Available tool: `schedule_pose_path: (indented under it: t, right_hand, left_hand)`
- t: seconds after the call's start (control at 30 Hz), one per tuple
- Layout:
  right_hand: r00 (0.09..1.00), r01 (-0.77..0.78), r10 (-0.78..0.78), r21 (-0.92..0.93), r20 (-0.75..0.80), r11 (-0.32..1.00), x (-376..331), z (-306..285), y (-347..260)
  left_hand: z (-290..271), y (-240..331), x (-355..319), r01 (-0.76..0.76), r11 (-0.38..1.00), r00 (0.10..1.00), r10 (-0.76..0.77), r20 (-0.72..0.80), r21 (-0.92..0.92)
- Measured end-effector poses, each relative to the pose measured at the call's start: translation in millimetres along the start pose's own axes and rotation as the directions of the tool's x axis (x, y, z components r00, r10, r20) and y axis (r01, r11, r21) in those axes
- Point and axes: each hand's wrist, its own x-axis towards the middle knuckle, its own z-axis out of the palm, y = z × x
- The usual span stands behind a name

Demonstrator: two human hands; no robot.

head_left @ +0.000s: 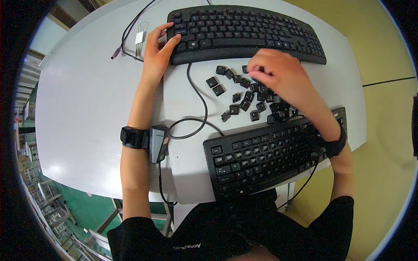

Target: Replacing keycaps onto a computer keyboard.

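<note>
A black full-size keyboard (244,32) lies along the far side of the table, its keys in place. My left hand (160,45) grips its left end, thumb and a finger over the edge keys. Loose black keycaps (244,105) are scattered below it, heaped toward the right. Above that heap hovers my right hand (278,71), slightly blurred, its fingers curled together; whatever they may hold is hidden. A second black keyboard (261,152) sits tilted at the near edge, with many of its keycaps off and pale key sockets showing. My right forearm crosses over its right end.
The white table (91,113) has a seam left of the keycaps. A black cable (200,100) loops between the keyboards. A thin cable with a purple round plug (116,53) and a small white-tagged item (140,38) lie at the far left. Both wrists wear black straps.
</note>
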Motion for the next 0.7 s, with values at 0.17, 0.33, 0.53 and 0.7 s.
schedule_pose_path:
  t: [0.17, 0.33, 0.53, 0.7]
  right_hand:
    - [0.995, -0.047, 0.051, -0.051, 0.081, 0.998, -23, -11, 25]
    - [0.967, -0.189, 0.192, -0.034, 0.169, 0.981, -37, -9, 23]
    - [0.996, -0.045, 0.051, -0.072, 0.075, 0.996, -36, -7, 20]
    - [0.983, 0.103, -0.085, -0.112, 0.160, 0.988, -31, -4, 20]
  left_hand:
    - [-2, -7, 1, -0.011, 0.999, 1.000, 0.012, -0.005, 0.032]
    - [-1, -6, 1, -0.028, 0.998, 1.000, 0.029, -0.010, 0.053]
    - [1, 1, -1, -0.005, 1.000, 1.000, 0.006, -0.009, 0.031]
    - [0, 0, -1, -0.027, 0.996, 0.999, 0.028, -0.015, 0.081]
